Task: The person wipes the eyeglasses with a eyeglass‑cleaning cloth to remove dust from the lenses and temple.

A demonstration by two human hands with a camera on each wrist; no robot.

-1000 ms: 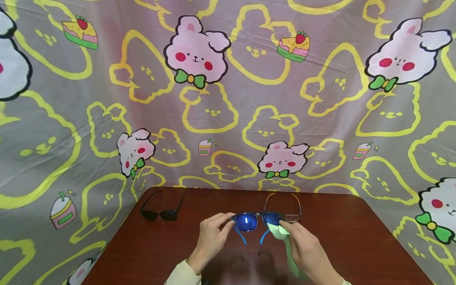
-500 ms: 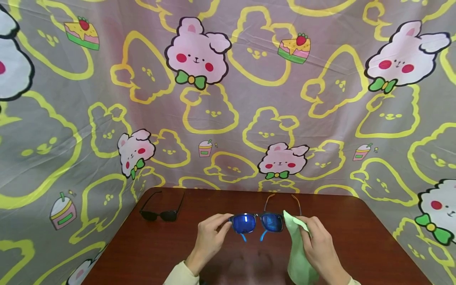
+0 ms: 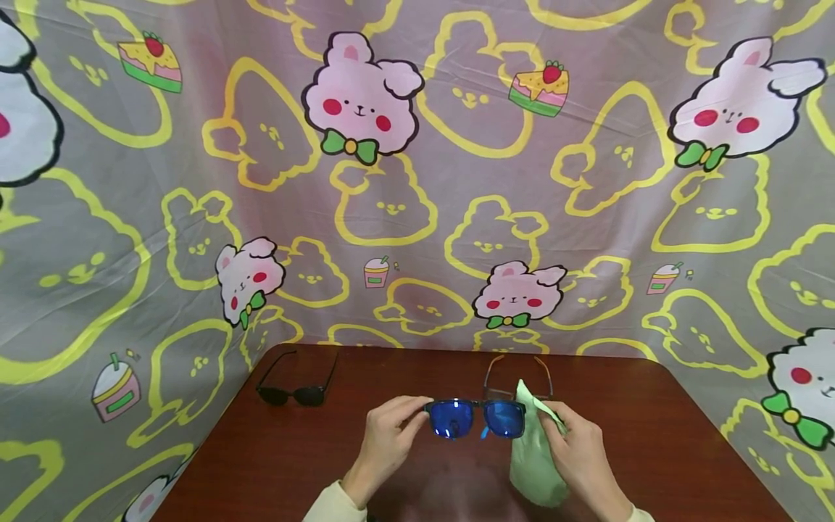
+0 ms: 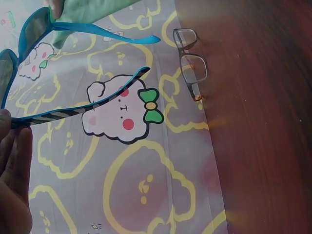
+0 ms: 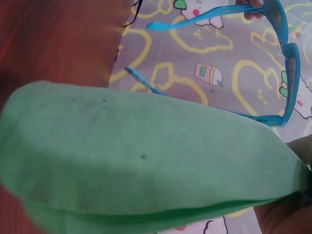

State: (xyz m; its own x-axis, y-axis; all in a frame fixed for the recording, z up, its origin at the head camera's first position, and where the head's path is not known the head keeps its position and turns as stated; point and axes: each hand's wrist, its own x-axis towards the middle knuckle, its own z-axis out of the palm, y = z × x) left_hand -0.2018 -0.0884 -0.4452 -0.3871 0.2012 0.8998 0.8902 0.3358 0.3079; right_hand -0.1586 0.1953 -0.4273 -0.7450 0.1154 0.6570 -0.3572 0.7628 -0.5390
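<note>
My left hand [image 3: 390,435] pinches a pair of sunglasses [image 3: 451,420] at its left hinge end, holding it up over the table. These sunglasses have blue mirrored lenses and a dark front; their blue temples [image 4: 107,33] stand unfolded in the left wrist view. A light green cleaning cloth [image 3: 535,464] hangs from my right hand [image 3: 580,446], pinched between thumb and fingers. Its upper corner stands beside the right lens; whether they touch I cannot tell. In the right wrist view the cloth [image 5: 146,151] covers part of the lower temple.
On the brown table [image 3: 261,457], black sunglasses [image 3: 308,396] lie unfolded at the back left. Clear-lens glasses [image 4: 193,67] with orange-tipped temples lie behind the held pair, partly hidden in the head view. A patterned curtain [image 3: 404,239] encloses the table at the back and sides.
The cloth lay against the right lens a second ago, then my right hand drew it off to the right. Since then the hand has shifted slightly left, and the sunglasses have dipped and tilted a little.
</note>
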